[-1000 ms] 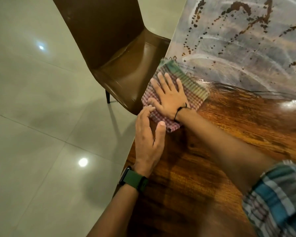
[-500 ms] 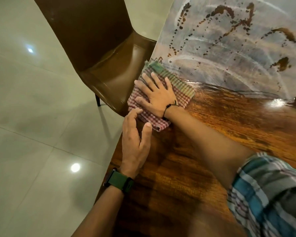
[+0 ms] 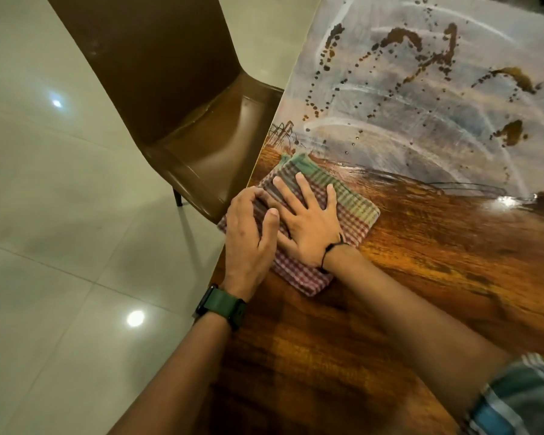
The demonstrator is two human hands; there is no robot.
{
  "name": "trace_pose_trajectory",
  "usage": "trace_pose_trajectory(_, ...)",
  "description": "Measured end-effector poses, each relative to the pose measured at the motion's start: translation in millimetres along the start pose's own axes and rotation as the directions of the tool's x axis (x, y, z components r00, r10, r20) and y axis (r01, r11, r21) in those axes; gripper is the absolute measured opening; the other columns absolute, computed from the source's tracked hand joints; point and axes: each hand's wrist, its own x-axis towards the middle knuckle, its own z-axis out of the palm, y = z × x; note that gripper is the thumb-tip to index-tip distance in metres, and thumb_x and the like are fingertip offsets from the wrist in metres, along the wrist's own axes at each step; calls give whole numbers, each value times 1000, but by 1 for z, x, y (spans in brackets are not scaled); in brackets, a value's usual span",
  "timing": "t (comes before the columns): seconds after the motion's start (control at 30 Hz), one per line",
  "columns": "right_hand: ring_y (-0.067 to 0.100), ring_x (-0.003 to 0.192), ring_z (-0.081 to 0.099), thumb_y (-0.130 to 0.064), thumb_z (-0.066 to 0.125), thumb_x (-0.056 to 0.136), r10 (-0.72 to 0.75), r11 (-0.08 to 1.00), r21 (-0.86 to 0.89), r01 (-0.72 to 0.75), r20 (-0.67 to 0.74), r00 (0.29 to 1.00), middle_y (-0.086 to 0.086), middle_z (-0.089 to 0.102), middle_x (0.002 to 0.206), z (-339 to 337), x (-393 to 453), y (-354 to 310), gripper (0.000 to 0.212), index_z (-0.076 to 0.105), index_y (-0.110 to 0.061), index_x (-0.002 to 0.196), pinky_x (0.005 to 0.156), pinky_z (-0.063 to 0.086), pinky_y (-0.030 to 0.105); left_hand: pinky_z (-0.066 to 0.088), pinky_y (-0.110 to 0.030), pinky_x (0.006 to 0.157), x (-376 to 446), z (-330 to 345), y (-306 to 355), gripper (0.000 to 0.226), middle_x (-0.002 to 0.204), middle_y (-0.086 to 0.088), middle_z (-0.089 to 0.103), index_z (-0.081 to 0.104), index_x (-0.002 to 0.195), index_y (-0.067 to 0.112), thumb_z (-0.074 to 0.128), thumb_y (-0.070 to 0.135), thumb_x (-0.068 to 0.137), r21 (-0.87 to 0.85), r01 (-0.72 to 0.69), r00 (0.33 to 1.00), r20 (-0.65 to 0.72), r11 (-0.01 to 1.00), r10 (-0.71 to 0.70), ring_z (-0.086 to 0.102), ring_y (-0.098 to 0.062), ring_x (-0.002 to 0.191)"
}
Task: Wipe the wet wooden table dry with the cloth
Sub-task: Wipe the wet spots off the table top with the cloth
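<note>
The soft, limp folded cloth (image 3: pixel 352 211) lay at the desk (image 3: pixel 421 277) left edge, best handled by flat pressure, right hand (image 3: pixel 308 227) spread wide on it and left hand (image 3: pixel 248 233) resting on its edge, fingers loosely bent

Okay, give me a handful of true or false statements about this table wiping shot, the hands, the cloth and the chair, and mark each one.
1. The right hand lies flat on the checked cloth. True.
2. The cloth hangs over the back of the brown chair. False: it lies on the wooden table, at its edge.
3. The left hand also rests on the cloth. True.
4. A green watch is on the right wrist. False: it is on the left wrist.
5. The far part of the table is dry. False: droplets and streaks show there.
</note>
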Motion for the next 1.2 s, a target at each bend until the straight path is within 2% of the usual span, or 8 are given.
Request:
trace_pose_trajectory(0.17, 26, 144, -13, -69, 4, 84, 70, 997, -14, -70, 0, 998, -12, -8, 158, -3, 65, 30, 62, -7, -52, 142, 104, -9, 68, 40, -30, 92, 19, 15, -2, 46, 110, 1, 47, 49, 116, 8, 35, 40, 86, 54, -51, 999, -3, 997, 51, 43, -11, 102)
trace_pose_trajectory(0.37, 23, 145, -11, -68, 13, 90, 195, 977, 85, -194, -2, 981, -9, -4, 159, -12, 98, 32, 62, 5, -44, 147, 107, -10, 65, 39, -46, 99, 16, 23, -11, 51, 123, -15, 50, 46, 123, 5, 34, 39, 86, 153, -80, 996, -33, 985, 86, 45, -28, 115)
trace_pose_trajectory(0.6, 24, 144, -14, -66, -5, 84, 205, 978, 38, -204, -9, 979, -7, -8, 158, 4, -20, 5, 68, -5, -40, 147, 107, -10, 62, 36, -36, 97, 17, 23, -5, 54, 120, -15, 51, 47, 121, 4, 31, 41, 86, 159, -100, 995, -7, 982, 103, 46, -25, 112)
trace_pose_trajectory(0.77, 19, 143, -18, -70, 0, 85, 193, 980, 52, -193, 18, 981, -12, -15, 154, 8, -52, 6, 66, -7, -43, 145, 107, -15, 59, 38, -35, 93, 49, 31, 3, 56, 120, -12, 51, 46, 121, 6, 27, 45, 86, 161, -144, 989, 60, 976, 136, 45, -22, 109)
trace_pose_trajectory(0.83, 19, 143, -18, -71, 1, 85, 172, 984, 52, -172, 10, 985, -13, -13, 155, 7, -41, 10, 66, -4, -44, 146, 107, -15, 59, 38, -35, 94, 62, 34, 2, 58, 121, -12, 50, 46, 122, 7, 25, 47, 86, 167, -148, 988, 57, 975, 140, 45, -21, 110)
trace_pose_trajectory(0.93, 19, 144, -15, -67, 2, 86, 183, 982, 40, -183, 3, 983, -12, -7, 158, 2, -7, 22, 64, -1, -45, 146, 108, -12, 61, 37, -47, 99, 73, 37, -2, 55, 120, -13, 53, 48, 120, 5, 26, 42, 86, 184, -161, 987, 32, 970, 158, 47, -25, 111)
trace_pose_trajectory(1.1, 25, 144, -15, -59, 13, 94, 248, 969, 2, -248, 6, 969, -9, -11, 158, -3, 76, 38, 57, -7, -44, 145, 106, -9, 65, 24, -54, 109, 74, 44, -11, 51, 118, -13, 54, 49, 117, 6, 27, 40, 85, 223, -124, 987, -72, 967, 143, 47, -26, 113)
trace_pose_trajectory(1.2, 29, 143, -17, -56, 16, 96, 329, 943, 41, -331, 35, 944, -5, -13, 158, -5, 111, 31, 57, -7, -41, 147, 105, -8, 68, 32, -55, 101, 78, 43, -8, 50, 111, -13, 54, 49, 112, 5, 27, 40, 84, 255, -81, 990, -95, 964, 108, 48, -27, 105)
